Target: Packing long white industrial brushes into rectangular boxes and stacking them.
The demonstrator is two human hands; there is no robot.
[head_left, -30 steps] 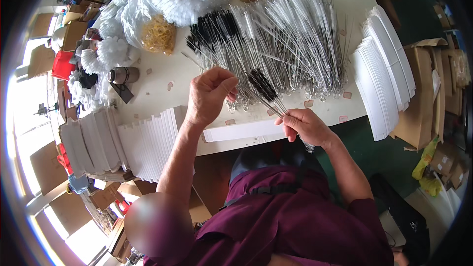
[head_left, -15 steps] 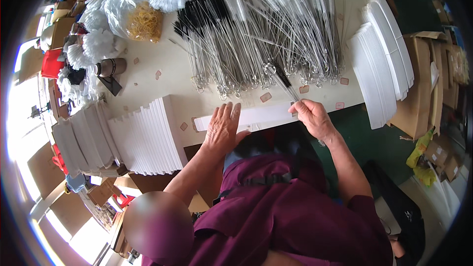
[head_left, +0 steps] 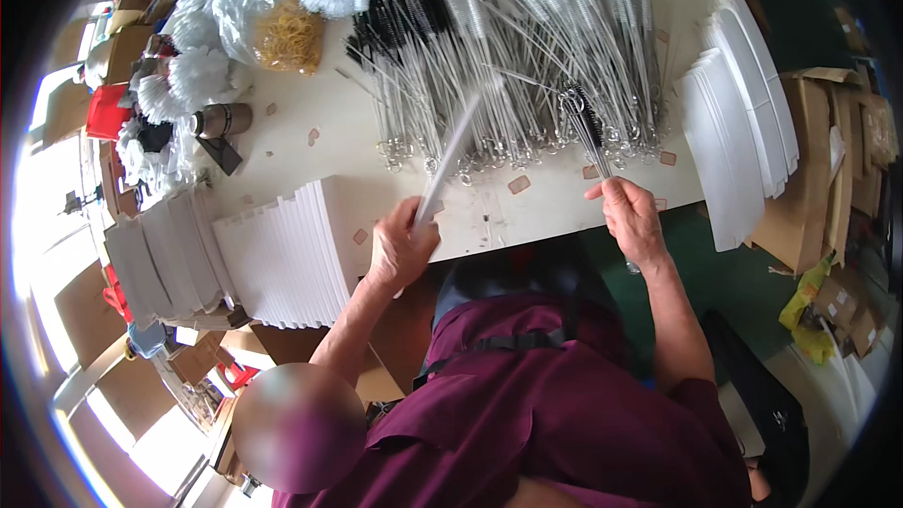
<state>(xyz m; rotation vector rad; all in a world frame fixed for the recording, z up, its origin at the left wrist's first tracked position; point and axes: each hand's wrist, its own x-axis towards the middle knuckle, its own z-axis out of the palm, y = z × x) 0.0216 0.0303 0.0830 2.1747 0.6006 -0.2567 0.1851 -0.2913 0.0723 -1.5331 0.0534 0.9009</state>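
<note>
My left hand [head_left: 403,249] is clamped on a white card sleeve [head_left: 450,158], my right hand [head_left: 632,218] pinches brushes [head_left: 585,124] at one o'clock; next, feeding them inside needs alignment.

Bare table [head_left: 310,165] lay open between card stack [head_left: 282,259] and brush pile [head_left: 508,56]; cards [head_left: 738,132] blocked the right.

Long white sleeve [head_left: 450,158]: flat, narrow, raised slanting above counter edge, lower end pinched. Black-bristled wire brush [head_left: 591,136]: thin, nearly upright, bristles topmost, stem held low.
</note>
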